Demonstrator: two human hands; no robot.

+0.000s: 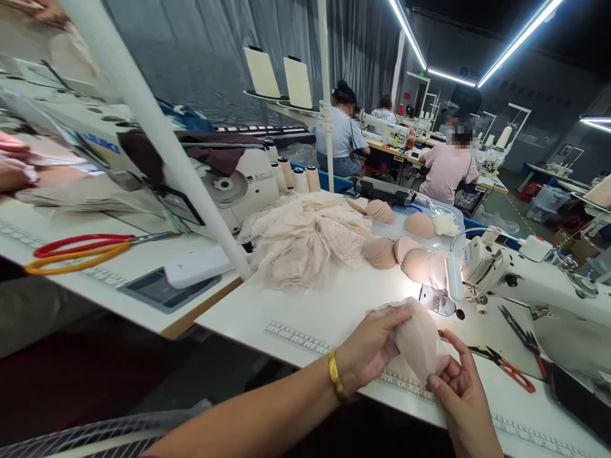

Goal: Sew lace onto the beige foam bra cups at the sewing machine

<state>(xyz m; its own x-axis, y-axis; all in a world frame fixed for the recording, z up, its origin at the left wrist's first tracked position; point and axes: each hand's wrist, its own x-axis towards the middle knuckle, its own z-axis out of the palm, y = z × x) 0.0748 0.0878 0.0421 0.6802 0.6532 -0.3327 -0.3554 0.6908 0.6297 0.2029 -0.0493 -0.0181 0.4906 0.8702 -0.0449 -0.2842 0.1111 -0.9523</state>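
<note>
A piece of sheer pale fabric (416,340) is stretched between my two hands above the front edge of the sewing table (248,312). My left hand (379,340) grips its upper left side, thumb on top. At its lower right corner, my right hand (458,378) pinches it between thumb and fingers, the index finger raised. Just beyond the fabric is the lit needle area of a sewing machine (496,267). Beige bra cups (382,253) lie in stacks behind, beside a heap of pale lace and mesh pieces (310,242).
Right of my hands lie orange-handled scissors (518,375), black snips (520,327) and a dark flat object (577,401). A white pole (162,140) rises at left, near red-and-yellow-handled scissors (81,251) and a neighbouring machine (102,143). Another person's hand (12,165) shows there.
</note>
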